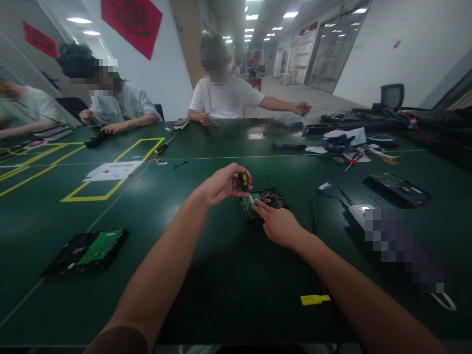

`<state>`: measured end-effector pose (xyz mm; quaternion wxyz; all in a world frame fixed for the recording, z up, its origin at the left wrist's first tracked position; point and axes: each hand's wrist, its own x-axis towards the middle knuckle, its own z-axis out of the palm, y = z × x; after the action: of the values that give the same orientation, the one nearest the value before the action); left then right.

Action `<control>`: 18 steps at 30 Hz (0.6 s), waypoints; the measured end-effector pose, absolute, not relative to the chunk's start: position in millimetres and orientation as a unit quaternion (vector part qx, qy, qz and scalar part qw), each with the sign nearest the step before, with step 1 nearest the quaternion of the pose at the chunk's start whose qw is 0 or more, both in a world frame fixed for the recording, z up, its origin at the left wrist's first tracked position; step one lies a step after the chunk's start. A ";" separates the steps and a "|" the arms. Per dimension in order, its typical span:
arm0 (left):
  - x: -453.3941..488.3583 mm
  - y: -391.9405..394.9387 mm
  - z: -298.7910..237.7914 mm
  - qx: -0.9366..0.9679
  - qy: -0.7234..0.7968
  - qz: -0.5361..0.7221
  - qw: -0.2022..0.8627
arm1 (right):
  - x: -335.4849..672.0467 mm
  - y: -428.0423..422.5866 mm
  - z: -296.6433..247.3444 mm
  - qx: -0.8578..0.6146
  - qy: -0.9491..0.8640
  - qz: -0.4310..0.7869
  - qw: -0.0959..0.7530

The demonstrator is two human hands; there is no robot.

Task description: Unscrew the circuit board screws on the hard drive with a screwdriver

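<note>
A small hard drive (271,198) with a green circuit board lies on the dark green table (228,275) in front of me. My left hand (221,184) is closed round a short black and yellow screwdriver (243,180), held upright over the drive's left end. My right hand (278,223) rests on the drive's near edge, with a finger stretched out onto the green board.
A second drive with a green board (90,250) lies at the near left, another (396,188) at the right. A yellow tag (314,299) lies near me. Yellow tape lines and a paper sheet (112,170) are at the left. Two people sit across the table with tools (287,146).
</note>
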<state>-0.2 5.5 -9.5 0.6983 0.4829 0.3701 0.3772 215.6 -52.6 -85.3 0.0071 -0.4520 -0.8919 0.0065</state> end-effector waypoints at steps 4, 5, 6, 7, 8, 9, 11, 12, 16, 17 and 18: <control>0.7 6.6 -9.9 0.481 0.360 0.373 0.707 | 214.9 -53.4 -82.5 -0.451 -0.892 0.016 0.008; 0.8 6.7 -10.0 0.483 0.358 0.374 0.707 | 214.6 -53.7 -81.9 -0.453 -0.891 0.019 0.007; 0.7 6.7 -10.1 0.484 0.356 0.375 0.706 | 214.4 -54.0 -81.6 -0.456 -0.890 0.020 0.005; 0.5 6.7 -10.2 0.486 0.354 0.375 0.706 | 214.3 -54.1 -81.5 -0.459 -0.888 0.020 0.004; 0.1 6.5 -10.1 0.487 0.352 0.374 0.707 | 214.2 -54.2 -81.7 -0.461 -0.887 0.020 0.005; -0.5 6.2 -10.0 0.488 0.350 0.372 0.708 | 214.3 -54.1 -82.1 -0.461 -0.887 0.020 0.006; -1.8 5.4 -9.5 0.489 0.349 0.365 0.711 | 214.7 -53.9 -83.2 -0.457 -0.889 0.018 0.008; -2.3 5.0 -9.2 0.489 0.348 0.362 0.713 | 214.9 -53.7 -83.8 -0.456 -0.890 0.017 0.008; -3.3 4.0 -8.7 0.490 0.344 0.352 0.720 | 215.6 -53.0 -85.6 -0.455 -0.890 0.014 0.007; -3.3 4.1 -8.8 0.490 0.343 0.350 0.721 | 215.7 -52.8 -85.9 -0.455 -0.890 0.013 0.007; -3.3 4.3 -9.0 0.491 0.343 0.347 0.722 | 215.7 -52.7 -86.3 -0.455 -0.890 0.013 0.008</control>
<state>-3.3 4.3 -9.0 0.7219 0.4906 0.3432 0.3471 215.7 -52.7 -86.3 0.0076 -0.4553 -0.8902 0.0135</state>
